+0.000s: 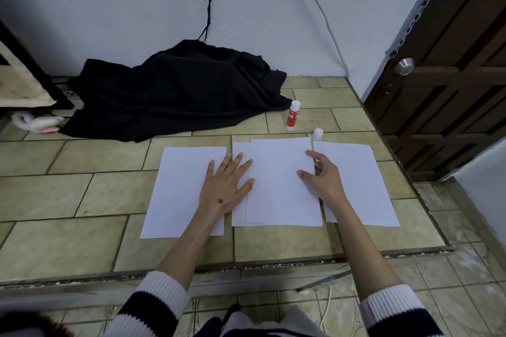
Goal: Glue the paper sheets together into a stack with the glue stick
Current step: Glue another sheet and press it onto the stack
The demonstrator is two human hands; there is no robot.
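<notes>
The top sheet point(282, 180) is lying skewed on the middle stack point(239, 210), so if the glue is gripping before it is squared, the edges are likely setting crooked. The left hand point(223, 189) is pressing flat with fingers spread, straddling the stack's left edge and the left sheet point(180, 189); the right hand point(324, 175) is touching the top sheet's right edge with thumb and forefinger parted, the other fingers hidden. The glue stick point(292, 115) is standing uncapped beyond the stack, its cap point(318, 134) just past the right sheets point(364, 186), so a careless reach is risking a knock. Left of the stack, bare tile is offering sliding room; the dark cloth point(175, 90) is crowding the far side.
</notes>
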